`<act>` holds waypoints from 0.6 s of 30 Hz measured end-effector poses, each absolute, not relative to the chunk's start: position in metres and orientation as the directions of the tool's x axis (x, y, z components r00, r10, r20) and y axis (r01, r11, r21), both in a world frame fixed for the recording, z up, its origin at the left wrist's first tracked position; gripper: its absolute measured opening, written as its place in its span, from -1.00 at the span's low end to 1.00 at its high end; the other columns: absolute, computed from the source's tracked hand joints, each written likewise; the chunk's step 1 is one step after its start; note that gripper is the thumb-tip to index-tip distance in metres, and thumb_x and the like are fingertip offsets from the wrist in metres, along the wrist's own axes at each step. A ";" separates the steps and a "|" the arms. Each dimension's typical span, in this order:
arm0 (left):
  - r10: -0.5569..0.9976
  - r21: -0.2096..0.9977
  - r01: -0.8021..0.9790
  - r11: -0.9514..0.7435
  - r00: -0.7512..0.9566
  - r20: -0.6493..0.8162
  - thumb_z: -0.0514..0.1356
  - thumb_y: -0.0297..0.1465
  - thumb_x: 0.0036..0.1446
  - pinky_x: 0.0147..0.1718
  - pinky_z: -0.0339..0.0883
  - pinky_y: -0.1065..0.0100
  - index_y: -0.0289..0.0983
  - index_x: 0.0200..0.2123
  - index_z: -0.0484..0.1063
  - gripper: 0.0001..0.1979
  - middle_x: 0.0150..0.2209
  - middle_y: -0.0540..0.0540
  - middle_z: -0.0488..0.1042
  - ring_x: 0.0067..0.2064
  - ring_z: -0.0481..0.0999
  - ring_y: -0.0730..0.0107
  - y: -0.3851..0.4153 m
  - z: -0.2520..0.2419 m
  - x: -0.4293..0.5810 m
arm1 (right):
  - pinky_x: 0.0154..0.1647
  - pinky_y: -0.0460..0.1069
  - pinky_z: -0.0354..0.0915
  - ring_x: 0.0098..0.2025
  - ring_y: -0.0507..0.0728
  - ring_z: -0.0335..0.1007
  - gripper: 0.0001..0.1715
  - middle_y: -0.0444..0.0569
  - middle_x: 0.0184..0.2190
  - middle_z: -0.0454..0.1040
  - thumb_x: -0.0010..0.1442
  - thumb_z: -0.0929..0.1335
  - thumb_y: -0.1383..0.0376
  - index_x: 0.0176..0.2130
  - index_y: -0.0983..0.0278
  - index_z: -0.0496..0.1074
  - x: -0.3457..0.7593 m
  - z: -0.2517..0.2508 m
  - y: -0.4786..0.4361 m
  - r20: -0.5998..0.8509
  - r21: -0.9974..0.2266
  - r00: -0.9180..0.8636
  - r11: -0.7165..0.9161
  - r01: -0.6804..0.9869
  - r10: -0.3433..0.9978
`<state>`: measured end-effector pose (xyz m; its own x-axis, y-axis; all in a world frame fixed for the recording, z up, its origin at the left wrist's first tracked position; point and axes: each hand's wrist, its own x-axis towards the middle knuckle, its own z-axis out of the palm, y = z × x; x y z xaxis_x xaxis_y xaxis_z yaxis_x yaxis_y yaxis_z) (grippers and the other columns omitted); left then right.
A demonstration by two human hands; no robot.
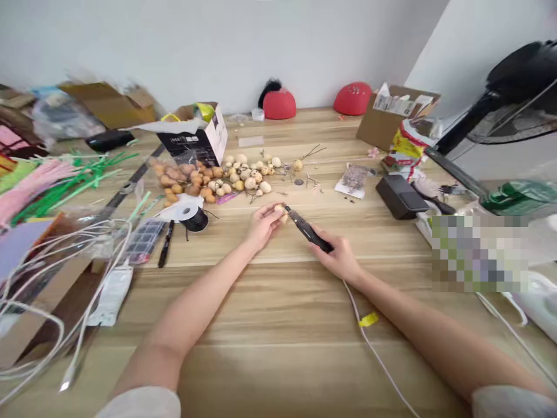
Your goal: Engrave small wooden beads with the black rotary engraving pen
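Over the middle of the wooden table, my left hand [263, 225] pinches a small pale, rounded piece [282, 213] that looks like one of the small gourds on the table. My right hand [337, 255] is wrapped round a black corded rotary tool [308, 231]. The tool's narrow tip touches or almost touches the pale piece; I cannot tell which. A white cord [359, 319] with a yellow tag runs from the tool toward the table's front edge. Beyond my left hand lie several loose pale gourds [250, 183] and a clear bag of brown, rounded gourds [187, 177].
Left of my hands are a black cord spool [194, 219], a black marker [166, 245] and tangled white cables [93, 284]. To the right stand a black box [401, 197], a small bag of bits [354, 179] and a fan [513, 93]. Red domed objects [279, 104] sit by the wall.
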<state>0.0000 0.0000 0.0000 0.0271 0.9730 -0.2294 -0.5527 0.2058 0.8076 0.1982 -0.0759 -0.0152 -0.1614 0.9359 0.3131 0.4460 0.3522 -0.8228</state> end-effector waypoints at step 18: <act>0.974 0.812 -0.544 0.213 0.048 -0.223 0.44 -0.58 -0.14 -0.22 0.41 0.39 -0.32 -0.23 0.58 -0.67 -0.24 -0.08 0.65 -0.28 0.60 0.45 -0.002 0.002 -0.001 | 0.04 0.07 0.48 0.09 0.33 0.53 -0.46 0.02 0.12 0.53 0.21 0.35 0.27 0.17 0.26 0.50 0.197 -0.015 -0.076 0.322 -0.813 -0.145 0.352 0.463 0.936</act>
